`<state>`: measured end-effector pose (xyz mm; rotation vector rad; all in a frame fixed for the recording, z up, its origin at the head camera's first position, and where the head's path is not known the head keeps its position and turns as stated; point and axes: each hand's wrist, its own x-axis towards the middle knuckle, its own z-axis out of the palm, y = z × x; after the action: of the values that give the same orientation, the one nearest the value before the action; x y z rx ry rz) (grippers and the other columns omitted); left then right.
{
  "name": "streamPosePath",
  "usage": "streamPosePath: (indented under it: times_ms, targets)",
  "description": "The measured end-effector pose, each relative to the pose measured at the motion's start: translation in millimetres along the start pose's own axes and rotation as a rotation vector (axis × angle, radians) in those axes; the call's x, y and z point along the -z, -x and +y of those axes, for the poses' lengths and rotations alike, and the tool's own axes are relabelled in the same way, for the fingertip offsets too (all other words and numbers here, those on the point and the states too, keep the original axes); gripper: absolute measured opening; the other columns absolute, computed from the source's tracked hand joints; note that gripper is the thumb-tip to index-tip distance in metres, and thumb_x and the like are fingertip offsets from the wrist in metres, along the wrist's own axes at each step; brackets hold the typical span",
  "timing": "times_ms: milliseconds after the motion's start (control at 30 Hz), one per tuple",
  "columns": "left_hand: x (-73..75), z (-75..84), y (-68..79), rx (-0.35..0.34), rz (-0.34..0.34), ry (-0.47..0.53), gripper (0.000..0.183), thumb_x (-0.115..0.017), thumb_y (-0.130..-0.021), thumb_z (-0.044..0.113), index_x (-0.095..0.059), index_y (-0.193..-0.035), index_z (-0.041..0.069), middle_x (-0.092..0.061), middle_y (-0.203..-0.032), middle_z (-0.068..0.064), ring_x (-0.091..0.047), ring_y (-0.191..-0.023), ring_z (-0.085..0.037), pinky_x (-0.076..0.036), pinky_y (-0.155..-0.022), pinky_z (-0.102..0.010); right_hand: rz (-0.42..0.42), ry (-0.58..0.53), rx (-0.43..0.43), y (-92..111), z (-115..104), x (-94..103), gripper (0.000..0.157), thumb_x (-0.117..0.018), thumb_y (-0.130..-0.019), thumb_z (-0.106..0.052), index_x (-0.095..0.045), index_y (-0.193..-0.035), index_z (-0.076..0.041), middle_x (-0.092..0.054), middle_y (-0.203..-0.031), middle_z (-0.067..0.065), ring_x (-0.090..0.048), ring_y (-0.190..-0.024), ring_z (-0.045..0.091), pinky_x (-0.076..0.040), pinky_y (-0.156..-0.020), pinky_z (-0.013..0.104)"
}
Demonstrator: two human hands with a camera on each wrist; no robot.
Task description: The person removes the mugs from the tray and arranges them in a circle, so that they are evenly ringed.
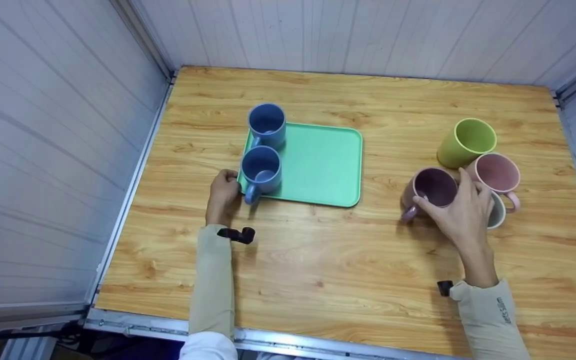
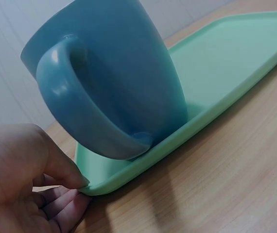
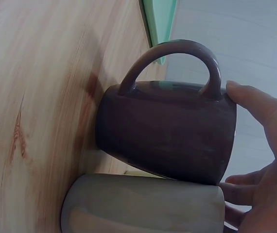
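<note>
My left hand (image 1: pixel 224 192) pinches the near left corner of a green tray (image 1: pixel 323 165), thumb on top and fingers beneath in the left wrist view. Two blue mugs stand along the tray's left side: a far blue mug (image 1: pixel 268 122) and a near blue mug (image 2: pixel 114 73), its handle towards me. On the right, my right hand (image 1: pixel 460 210) grips a dark purple mug (image 3: pixel 167 128) by its rim, thumb on the handle side. In the right wrist view a greyish-white mug (image 3: pixel 143 204) lies right against the purple one; in the head view my hand partly covers it.
A pink mug (image 1: pixel 495 172) and a yellow-green mug (image 1: pixel 460 145) stand just behind and right of my right hand, close together. Pale panel walls (image 1: pixel 318 35) enclose the wooden table (image 1: pixel 308 270) at the back and sides. A metal edge (image 1: pixel 293 342) runs along its front.
</note>
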<state>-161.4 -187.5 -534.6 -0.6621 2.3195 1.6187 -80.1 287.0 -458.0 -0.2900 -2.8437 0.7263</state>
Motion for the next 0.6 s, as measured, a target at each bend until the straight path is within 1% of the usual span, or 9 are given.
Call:
streamPosePath:
  times_ms: [233, 467, 600]
  targets:
    - [0.1, 1.1, 0.4, 0.007, 0.002, -0.001, 0.030, -0.036, -0.093, 0.006, -0.053, -0.117, 0.001, -0.050, -0.106, -0.009, -0.046, -0.101, -0.022, -0.037, -0.085, -0.029, 0.007, -0.007, 0.011, 1.5, 0.9, -0.3, 0.108, -0.081, -0.064, -0.055, -0.032, -0.145, -0.002, -0.051, -0.130, 0.027, -0.032, -0.120, 0.044, -0.019, -0.104, 0.060]
    - [1.6, 1.2, 0.3, -0.028, 0.006, -0.077, 0.032, -0.035, -0.094, 0.008, -0.054, -0.118, 0.000, -0.050, -0.106, -0.010, -0.046, -0.100, -0.022, -0.037, -0.084, -0.030, 0.026, -0.004, 0.039, 3.1, 1.7, -1.1, 0.106, -0.080, -0.065, -0.055, -0.035, -0.143, 0.001, -0.053, -0.129, 0.027, -0.037, -0.115, 0.045, -0.024, -0.102, 0.057]
    - [1.7, 1.7, 0.5, -0.017, 0.004, -0.058, 0.031, -0.035, -0.094, 0.008, -0.054, -0.118, 0.000, -0.050, -0.105, -0.009, -0.047, -0.099, -0.022, -0.037, -0.084, -0.030, 0.016, -0.002, 0.032, 3.0, 0.8, -0.2, 0.107, -0.080, -0.065, -0.056, -0.035, -0.143, 0.002, -0.053, -0.128, 0.028, -0.036, -0.115, 0.045, -0.024, -0.101, 0.058]
